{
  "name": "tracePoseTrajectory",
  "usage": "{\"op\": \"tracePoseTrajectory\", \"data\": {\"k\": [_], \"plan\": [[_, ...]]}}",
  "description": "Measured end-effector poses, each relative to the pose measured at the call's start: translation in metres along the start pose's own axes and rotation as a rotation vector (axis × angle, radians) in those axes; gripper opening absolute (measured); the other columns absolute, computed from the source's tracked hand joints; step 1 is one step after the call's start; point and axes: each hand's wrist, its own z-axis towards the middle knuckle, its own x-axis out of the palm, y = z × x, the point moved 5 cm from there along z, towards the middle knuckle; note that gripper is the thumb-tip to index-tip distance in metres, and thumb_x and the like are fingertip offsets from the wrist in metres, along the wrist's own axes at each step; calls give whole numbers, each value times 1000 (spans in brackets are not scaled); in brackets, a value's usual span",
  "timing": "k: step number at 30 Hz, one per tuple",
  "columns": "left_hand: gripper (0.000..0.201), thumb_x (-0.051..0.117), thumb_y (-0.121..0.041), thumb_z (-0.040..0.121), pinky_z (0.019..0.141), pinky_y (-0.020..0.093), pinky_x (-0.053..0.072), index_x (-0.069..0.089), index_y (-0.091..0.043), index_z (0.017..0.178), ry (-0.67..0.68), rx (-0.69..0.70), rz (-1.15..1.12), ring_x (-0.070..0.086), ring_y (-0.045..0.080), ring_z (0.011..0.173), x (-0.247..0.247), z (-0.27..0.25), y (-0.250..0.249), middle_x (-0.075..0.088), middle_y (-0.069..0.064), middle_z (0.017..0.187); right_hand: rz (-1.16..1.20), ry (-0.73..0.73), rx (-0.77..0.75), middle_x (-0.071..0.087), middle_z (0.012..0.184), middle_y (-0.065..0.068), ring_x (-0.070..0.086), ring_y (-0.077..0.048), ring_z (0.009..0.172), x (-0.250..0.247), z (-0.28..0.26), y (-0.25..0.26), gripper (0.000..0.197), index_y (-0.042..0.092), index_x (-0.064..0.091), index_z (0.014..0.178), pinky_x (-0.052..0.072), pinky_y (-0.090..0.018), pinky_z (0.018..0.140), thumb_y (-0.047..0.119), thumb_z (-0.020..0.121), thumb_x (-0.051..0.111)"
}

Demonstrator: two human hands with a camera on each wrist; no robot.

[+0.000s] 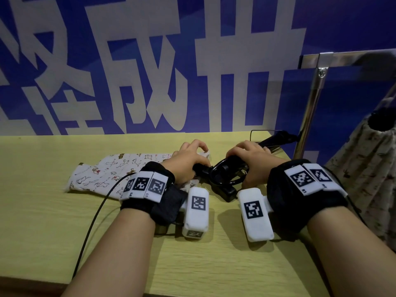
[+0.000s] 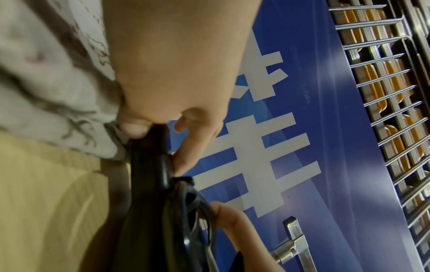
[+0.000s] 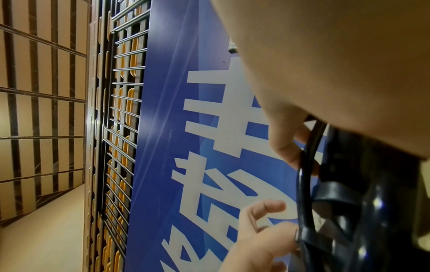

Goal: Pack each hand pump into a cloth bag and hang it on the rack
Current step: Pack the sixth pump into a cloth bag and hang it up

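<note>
Both hands clamped on black plastic hand pump (image 1: 222, 174) at mouth of white animal-print cloth bag (image 1: 111, 172) lying on yellow-green worktop (image 1: 42, 211): left hand (image 1: 186, 161), right hand (image 1: 255, 161). Bagging step; next, likely sliding pump inside.

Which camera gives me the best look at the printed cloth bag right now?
The head view: the cloth bag lies flat on the table, most of its print visible. The left wrist view shows only a blurred bunched patch beside the left hand. The right wrist view shows none.
</note>
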Motion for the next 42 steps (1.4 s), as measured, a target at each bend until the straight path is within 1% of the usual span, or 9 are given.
{"op": "tracePoseTrajectory", "data": {"k": [5,10,13,17,22,26,30,34,42], "plan": [[37,56,2,85,109,39,28,66,-30,99,29,-25,31,26,18,123,-5,-3,5,27,-7,137,66,79,-28,42,134,5,34,-18,129,3,-1,7,77,32,35,135,19,-51,112,16,71,75],[41,59,3,83,108,38,30,55,-38,80,20,-56,47,29,21,122,-9,-8,11,29,-8,137,-67,87,-14,39,133,4,28,-19,130,3,1,24,72,32,38,136,6,-61,112,25,73,73],[45,58,6,81,107,34,29,55,-39,81,-1,-56,69,29,22,123,-8,-6,9,29,-8,137,-86,105,6,42,128,3,33,-19,125,3,2,27,65,27,43,132,10,-58,112,31,74,73],[33,62,-3,83,103,33,35,64,-32,98,-108,-44,37,33,15,123,-10,-1,2,32,-7,133,-46,93,66,54,115,-1,51,-21,105,4,0,22,53,20,48,119,37,-37,97,31,73,71],[40,63,-29,86,83,37,51,45,-24,121,16,-274,-75,55,19,93,-7,-4,10,47,0,115,-22,62,163,61,101,0,59,-21,93,4,1,13,48,22,52,112,53,-36,83,29,69,71],[31,63,-32,84,61,27,39,46,-13,101,182,-415,-81,47,13,69,-4,-14,13,53,0,85,-40,32,200,62,93,2,60,-19,87,3,2,10,43,24,55,107,54,-35,79,31,67,71],[25,61,-28,85,48,22,34,50,-11,71,215,-471,-32,44,12,53,-5,-18,11,50,0,63,-34,33,245,61,92,1,60,-19,86,4,2,5,44,21,55,107,54,-35,80,33,68,73],[25,56,-19,86,53,23,35,49,-9,65,81,-480,-83,45,18,55,-11,-17,15,50,4,65,-29,-13,275,61,94,0,59,-20,86,1,0,1,43,20,55,107,51,-31,73,32,70,73],[31,50,-22,86,54,29,26,37,-13,60,-484,-403,-356,36,21,59,-41,-19,14,39,1,60,100,-208,263,62,100,0,57,-20,91,-16,-9,2,52,20,51,113,51,-35,82,39,71,74]]}}
